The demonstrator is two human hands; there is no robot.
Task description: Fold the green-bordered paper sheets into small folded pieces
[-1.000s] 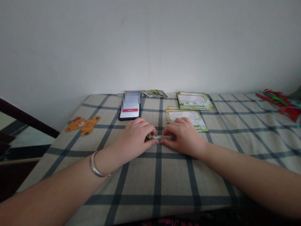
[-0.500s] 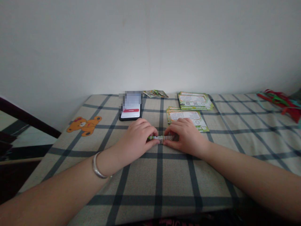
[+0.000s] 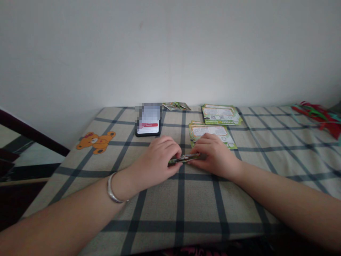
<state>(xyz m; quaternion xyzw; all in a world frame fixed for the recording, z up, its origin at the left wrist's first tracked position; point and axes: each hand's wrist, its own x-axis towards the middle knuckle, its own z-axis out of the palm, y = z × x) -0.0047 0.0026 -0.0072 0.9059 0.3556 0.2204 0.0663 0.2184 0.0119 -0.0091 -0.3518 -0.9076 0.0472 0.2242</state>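
Note:
Between my two hands is a small folded printed paper (image 3: 186, 158), greenish and pale, close above the checked tablecloth. My left hand (image 3: 163, 156), with a silver bangle at the wrist, pinches its left end between thumb and fingers. The right end is in the curled fingers of my right hand (image 3: 214, 156). My fingers cover both ends of the paper. Just behind the right hand lies a spread of green-and-white printed cards (image 3: 209, 131), partly hidden by it. A second stack of these cards (image 3: 220, 113) is farther back.
A phone (image 3: 148, 124) with its screen lit and partly blurred lies behind my left hand. Folded green printed papers (image 3: 176, 106) rest against the wall. An orange bear cutout (image 3: 96, 141) is on the left. A red and green bundle (image 3: 319, 117) sits far right.
The paper between my hands now looks bent and tilted, with its right end higher and its edge showing. My left hand has shifted slightly right.

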